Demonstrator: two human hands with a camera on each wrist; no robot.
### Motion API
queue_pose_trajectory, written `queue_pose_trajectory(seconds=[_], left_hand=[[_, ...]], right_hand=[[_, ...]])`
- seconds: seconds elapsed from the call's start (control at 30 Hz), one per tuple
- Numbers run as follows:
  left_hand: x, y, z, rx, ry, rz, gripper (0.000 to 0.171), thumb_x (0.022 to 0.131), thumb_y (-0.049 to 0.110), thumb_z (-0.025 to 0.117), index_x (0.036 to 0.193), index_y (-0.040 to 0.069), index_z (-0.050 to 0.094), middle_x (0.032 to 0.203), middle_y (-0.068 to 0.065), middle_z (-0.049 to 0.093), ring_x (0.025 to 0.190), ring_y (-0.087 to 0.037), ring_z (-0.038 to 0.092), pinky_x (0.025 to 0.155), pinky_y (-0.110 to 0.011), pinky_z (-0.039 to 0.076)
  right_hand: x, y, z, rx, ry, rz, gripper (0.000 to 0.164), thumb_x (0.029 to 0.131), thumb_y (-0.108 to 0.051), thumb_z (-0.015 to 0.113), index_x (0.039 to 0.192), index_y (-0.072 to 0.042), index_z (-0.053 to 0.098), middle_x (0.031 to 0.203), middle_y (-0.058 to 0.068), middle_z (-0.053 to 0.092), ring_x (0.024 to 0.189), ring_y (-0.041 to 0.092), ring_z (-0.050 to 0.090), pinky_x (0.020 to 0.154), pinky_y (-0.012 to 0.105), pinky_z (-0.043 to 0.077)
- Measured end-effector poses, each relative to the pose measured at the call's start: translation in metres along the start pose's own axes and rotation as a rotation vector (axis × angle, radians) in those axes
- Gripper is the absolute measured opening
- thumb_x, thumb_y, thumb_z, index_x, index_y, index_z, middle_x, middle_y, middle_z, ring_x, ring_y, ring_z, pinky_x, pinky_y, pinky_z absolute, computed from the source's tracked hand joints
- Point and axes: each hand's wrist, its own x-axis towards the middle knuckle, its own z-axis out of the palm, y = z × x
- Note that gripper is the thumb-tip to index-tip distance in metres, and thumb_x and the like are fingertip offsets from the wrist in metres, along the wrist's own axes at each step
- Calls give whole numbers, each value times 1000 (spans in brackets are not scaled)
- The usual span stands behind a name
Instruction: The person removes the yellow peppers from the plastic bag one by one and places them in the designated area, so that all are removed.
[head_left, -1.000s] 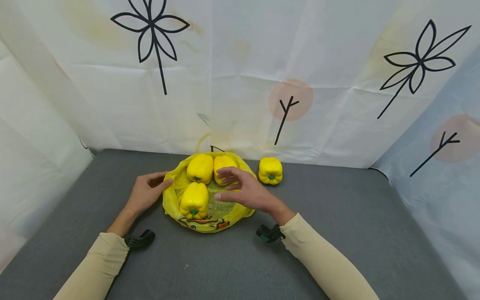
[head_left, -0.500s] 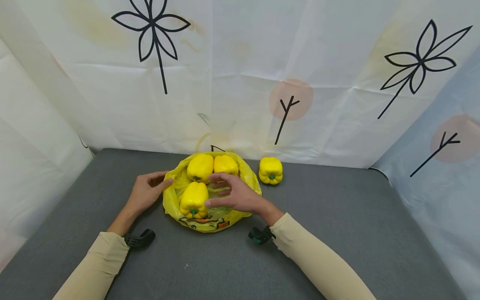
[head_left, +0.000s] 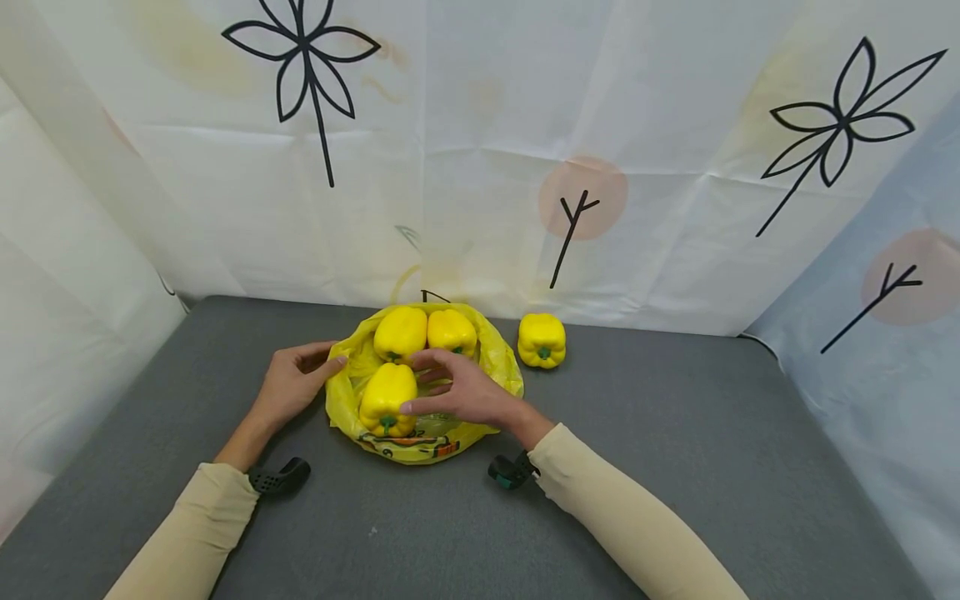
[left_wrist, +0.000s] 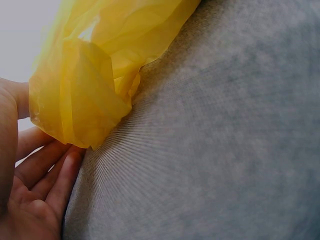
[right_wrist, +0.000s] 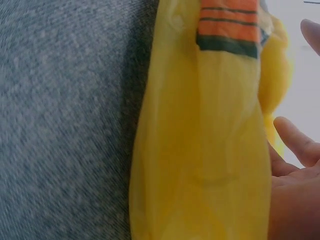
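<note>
I have the left hand [head_left: 295,383] pinching the bag [head_left: 498,367], the right hand [head_left: 467,390] wide, a pepper [head_left: 385,396] by its thumb.

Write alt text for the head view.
A person's left hand grips the left edge of an open yellow bag containing three yellow peppers; the right hand is over it. A fourth pepper sits on the table, right of the bag.
</note>
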Motion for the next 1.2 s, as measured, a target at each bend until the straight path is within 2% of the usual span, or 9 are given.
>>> queue_pose_trajectory(seconds=[0.4, 0.6, 0.83, 1.0, 1.2], left_hand=[[0, 2, 1, 8, 14, 17, 46, 102, 29, 65, 137, 0, 62, 131, -20, 65, 112, -22, 62, 83, -11, 47], [-1, 3, 0, 11, 18, 18, 46, 102, 29, 65, 137, -1, 63, 131, -21, 65, 113, -24, 63, 83, -10, 46], [0, 2, 0, 6, 8, 11, 47, 103, 28, 64, 138, -2, 61, 132, -22, 64, 117, -36, 62, 82, -9, 46], [1, 0, 1, 2, 4, 11, 47, 103, 28, 64, 139, -3, 60, 133, -23, 63, 118, -36, 61, 82, -9, 47], [2, 0, 2, 14, 8, 16, 47, 103, 28, 64, 138, -3, 60, 133, -23, 63, 117, -35, 62, 82, -10, 47]], right_hand=[[7, 4, 6, 10, 21, 19, 64, 93, -21, 76, 149, -8, 48, 144, 4, 53, 127, 23, 54, 99, 28, 49], [9, 5, 7, -3, 2, 30, 70, 93, -21, 76, 153, -7, 44, 147, 5, 50, 128, 22, 54, 98, 27, 49], [12, 4, 10, -7, -30, 44, 75, 93, -22, 77, 156, -11, 39, 150, 5, 47, 131, 22, 52, 100, 26, 48], [12, 2, 11, -14, -42, 40, 74, 93, -21, 76, 156, -10, 39, 148, 6, 49, 130, 22, 53, 99, 25, 48], [12, 3, 13, -38, -40, 42, 81, 89, -22, 81, 157, -11, 37, 149, 4, 48, 128, 20, 54, 100, 28, 49]])
